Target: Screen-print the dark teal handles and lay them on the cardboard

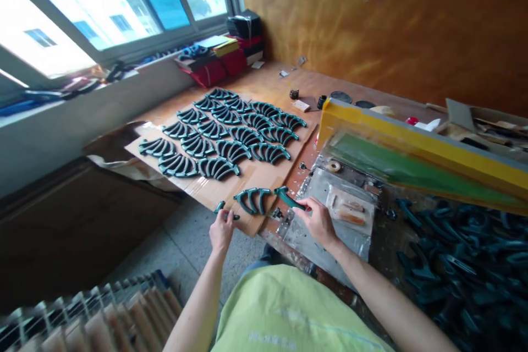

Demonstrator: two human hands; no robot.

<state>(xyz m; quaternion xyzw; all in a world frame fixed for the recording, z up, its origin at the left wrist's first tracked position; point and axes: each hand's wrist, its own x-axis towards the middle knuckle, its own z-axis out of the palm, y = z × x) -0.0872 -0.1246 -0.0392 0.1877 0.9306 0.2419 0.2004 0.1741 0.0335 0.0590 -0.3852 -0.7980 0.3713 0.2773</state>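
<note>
My left hand (223,231) is closed on a dark green curved part (219,207) over the near edge of a cardboard sheet (243,173). Between my hands a small row of similar green parts (253,200) lies on the cardboard. To its right, my right hand (318,222) pinches the end of another green curved part (289,198), whose wider end points left, towards that row. Farther back, many green parts (214,130) lie nested in curved rows on the same sheet.
A frame with a yellow edge and green panel (371,162) stands tilted at the right. Below it lies a large heap of dark green parts (466,264). A plastic-covered plate (330,242) is by my right hand. Slatted boards (107,319) are at lower left.
</note>
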